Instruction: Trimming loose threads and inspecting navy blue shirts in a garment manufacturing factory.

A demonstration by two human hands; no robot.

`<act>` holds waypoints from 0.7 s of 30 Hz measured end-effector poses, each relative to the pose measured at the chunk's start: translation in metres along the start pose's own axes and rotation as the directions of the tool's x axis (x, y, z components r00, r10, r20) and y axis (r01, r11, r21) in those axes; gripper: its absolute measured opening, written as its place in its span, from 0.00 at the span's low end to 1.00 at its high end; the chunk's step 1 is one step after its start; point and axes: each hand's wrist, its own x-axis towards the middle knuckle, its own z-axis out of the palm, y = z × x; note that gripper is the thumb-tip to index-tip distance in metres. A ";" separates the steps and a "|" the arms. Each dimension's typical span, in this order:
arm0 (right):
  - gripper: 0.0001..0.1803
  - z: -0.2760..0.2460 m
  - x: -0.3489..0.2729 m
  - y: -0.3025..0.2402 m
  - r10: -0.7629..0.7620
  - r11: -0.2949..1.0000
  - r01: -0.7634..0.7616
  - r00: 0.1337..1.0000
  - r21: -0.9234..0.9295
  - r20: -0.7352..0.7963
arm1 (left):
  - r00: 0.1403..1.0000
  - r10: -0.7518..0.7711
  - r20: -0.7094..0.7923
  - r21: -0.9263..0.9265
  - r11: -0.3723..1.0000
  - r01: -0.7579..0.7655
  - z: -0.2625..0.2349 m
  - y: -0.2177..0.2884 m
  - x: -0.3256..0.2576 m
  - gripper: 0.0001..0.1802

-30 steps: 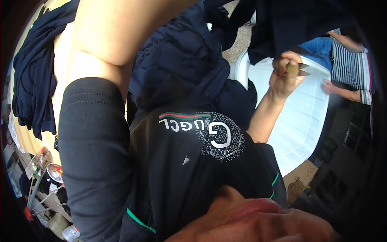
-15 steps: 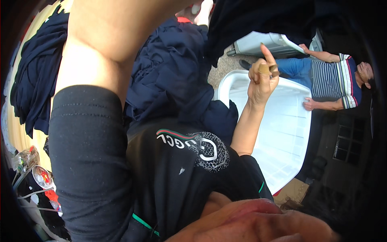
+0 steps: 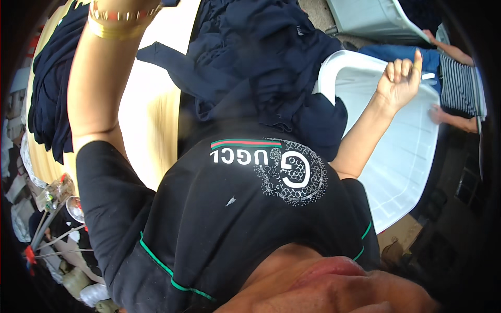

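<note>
My right hand (image 3: pixel 401 78) is raised in front of a large white plastic bin (image 3: pixel 389 177). One finger points up and the others are curled in, with nothing visible in them. A small white piece lies beside that hand in the picture; whether it touches the hand I cannot tell. My left arm, with a gold-coloured bracelet (image 3: pixel 117 27) at the wrist, reaches up past the top edge, and its hand is out of the picture. Navy cloth (image 3: pixel 250 68) lies heaped in front of me, between the wooden table (image 3: pixel 146 109) and the bin.
A navy cloth pile (image 3: pixel 57 83) hangs along the table's left side. At right, a person in a striped shirt (image 3: pixel 459 86) has a hand at the white bin's rim. Another pale bin (image 3: pixel 376 21) stands beyond. Thin metal rods (image 3: pixel 52 235) and a small cup (image 3: pixel 75 208) are at lower left.
My left arm has swung outward, so its wrist and more tabletop show. My right hand has moved right and up in the picture. The bins and the other person also appear further right and higher.
</note>
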 end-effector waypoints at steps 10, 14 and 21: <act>0.16 0.037 -0.030 0.056 0.259 0.735 -0.125 0.960 -0.666 0.106 | 0.917 -0.395 -0.056 0.794 0.539 0.281 0.073 -0.122 -0.055 0.40; 0.15 0.038 -0.035 0.060 0.289 0.725 -0.202 0.957 -0.658 0.024 | 0.818 -0.563 -0.121 0.846 0.371 0.381 0.089 -0.149 -0.038 0.42; 0.13 0.026 -0.033 0.052 0.247 0.744 -0.259 0.963 -0.616 -0.107 | 0.988 -0.067 -0.140 0.865 0.477 0.155 0.083 -0.210 -0.039 0.18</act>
